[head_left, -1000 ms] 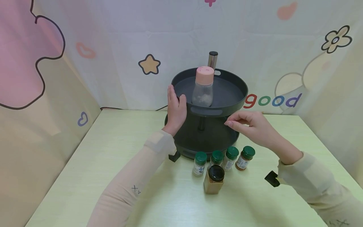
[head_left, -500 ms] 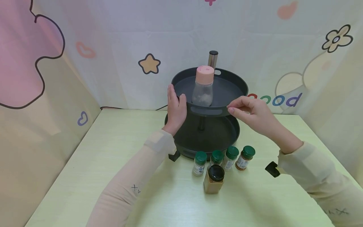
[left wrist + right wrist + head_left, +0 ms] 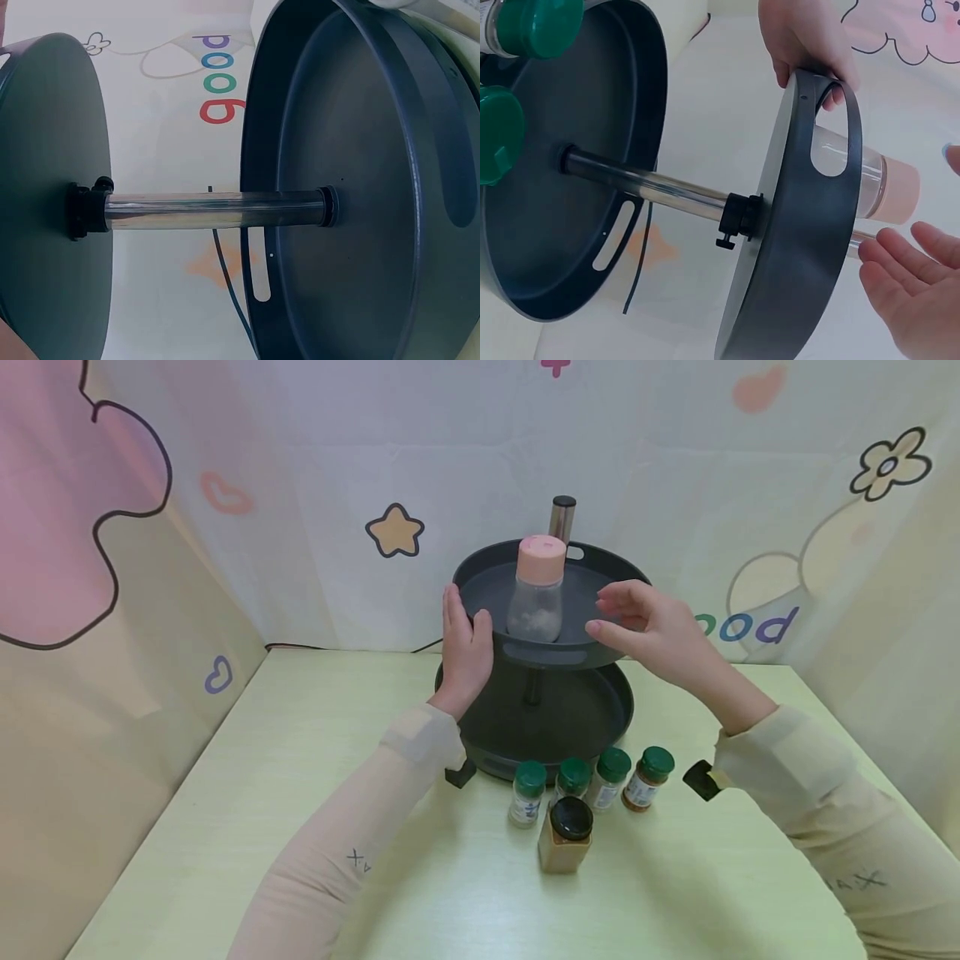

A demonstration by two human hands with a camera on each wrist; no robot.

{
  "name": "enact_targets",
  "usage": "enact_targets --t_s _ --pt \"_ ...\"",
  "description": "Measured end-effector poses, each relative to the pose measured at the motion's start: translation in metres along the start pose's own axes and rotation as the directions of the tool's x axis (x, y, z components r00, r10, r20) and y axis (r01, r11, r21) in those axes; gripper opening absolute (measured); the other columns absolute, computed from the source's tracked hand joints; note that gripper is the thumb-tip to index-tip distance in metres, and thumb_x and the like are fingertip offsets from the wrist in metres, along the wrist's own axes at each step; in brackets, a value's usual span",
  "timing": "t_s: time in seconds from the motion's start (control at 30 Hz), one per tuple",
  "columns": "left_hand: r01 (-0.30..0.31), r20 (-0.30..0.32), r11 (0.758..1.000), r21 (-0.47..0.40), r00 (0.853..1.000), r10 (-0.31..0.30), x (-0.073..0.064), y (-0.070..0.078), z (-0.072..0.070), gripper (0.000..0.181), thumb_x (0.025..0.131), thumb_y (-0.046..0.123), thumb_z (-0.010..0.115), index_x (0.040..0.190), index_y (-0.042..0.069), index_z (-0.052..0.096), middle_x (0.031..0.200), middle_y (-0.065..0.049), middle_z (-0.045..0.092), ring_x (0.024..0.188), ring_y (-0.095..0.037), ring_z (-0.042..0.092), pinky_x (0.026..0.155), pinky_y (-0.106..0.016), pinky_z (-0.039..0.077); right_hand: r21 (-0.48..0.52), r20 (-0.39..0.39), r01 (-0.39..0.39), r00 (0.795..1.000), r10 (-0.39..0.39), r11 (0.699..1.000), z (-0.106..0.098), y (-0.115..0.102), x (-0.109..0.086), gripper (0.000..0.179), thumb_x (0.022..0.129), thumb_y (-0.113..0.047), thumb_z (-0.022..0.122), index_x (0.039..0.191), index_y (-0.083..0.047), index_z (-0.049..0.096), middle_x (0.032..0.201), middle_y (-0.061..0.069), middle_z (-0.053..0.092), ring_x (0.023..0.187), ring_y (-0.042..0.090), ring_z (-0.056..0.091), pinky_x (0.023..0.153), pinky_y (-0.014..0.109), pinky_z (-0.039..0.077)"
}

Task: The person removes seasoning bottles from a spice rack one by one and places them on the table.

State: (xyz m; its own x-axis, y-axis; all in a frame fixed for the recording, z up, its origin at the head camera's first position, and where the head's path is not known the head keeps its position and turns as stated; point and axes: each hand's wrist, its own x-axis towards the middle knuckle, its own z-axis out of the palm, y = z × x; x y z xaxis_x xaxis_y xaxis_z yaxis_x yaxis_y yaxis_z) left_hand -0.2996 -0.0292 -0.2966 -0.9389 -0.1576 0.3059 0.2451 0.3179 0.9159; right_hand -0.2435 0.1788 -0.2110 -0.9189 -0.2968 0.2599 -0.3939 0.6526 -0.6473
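Observation:
A black two-tier round tray stand has its upper tray [image 3: 600, 653] above its lower tray [image 3: 551, 727]. On the upper tray stands a clear seasoning bottle [image 3: 535, 610] with a pink lid and some white contents. My left hand [image 3: 467, 652] holds the upper tray's left rim, the rim lying between thumb and fingers. Over the right part of that tray, my right hand [image 3: 656, 631] faces the bottle with fingers parted and nothing between them. The right wrist view shows its fingers [image 3: 904, 266] near the pink lid [image 3: 898, 189], apart from it.
Several green-capped spice jars [image 3: 528, 793] stand before the lower tray. A square jar [image 3: 564, 847] with a black lid is nearer the front. A metal post [image 3: 682, 196] joins the tiers. A printed curtain [image 3: 315, 527] hangs behind the table [image 3: 315, 760].
My right hand has risen from beside the gap between the tiers to over the upper tray, and its fingers have parted. The left hand and the bottle stay in place.

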Motion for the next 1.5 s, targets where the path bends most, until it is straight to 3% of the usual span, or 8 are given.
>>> enact_targets --t_s 0.67,1.5 --pt "-0.011 0.008 1.0 -0.016 1.0 0.012 0.0 -0.001 0.0 0.06 0.092 0.029 0.029 0.143 0.013 0.001 0.15 0.002 -0.002 0.138 -0.011 0.002 0.112 -0.032 0.009 0.044 0.013 -0.064 0.998 0.063 0.997 0.005 0.006 0.025 0.064 0.081 -0.04 0.058 0.13 -0.005 0.037 0.127 0.016 0.047 0.115 0.028 0.046 0.096 0.045 0.038" --pt "-0.008 0.005 1.0 -0.012 1.0 0.008 0.001 -0.001 -0.001 0.061 0.092 0.029 0.03 0.143 0.012 0.001 0.15 0.001 -0.001 0.138 -0.013 0.003 0.112 -0.034 0.01 -0.003 0.074 -0.133 0.988 0.132 0.991 0.019 0.005 0.056 0.07 0.078 -0.042 0.061 0.133 -0.008 0.033 0.128 0.014 0.046 0.116 0.026 0.043 0.097 0.046 0.037"
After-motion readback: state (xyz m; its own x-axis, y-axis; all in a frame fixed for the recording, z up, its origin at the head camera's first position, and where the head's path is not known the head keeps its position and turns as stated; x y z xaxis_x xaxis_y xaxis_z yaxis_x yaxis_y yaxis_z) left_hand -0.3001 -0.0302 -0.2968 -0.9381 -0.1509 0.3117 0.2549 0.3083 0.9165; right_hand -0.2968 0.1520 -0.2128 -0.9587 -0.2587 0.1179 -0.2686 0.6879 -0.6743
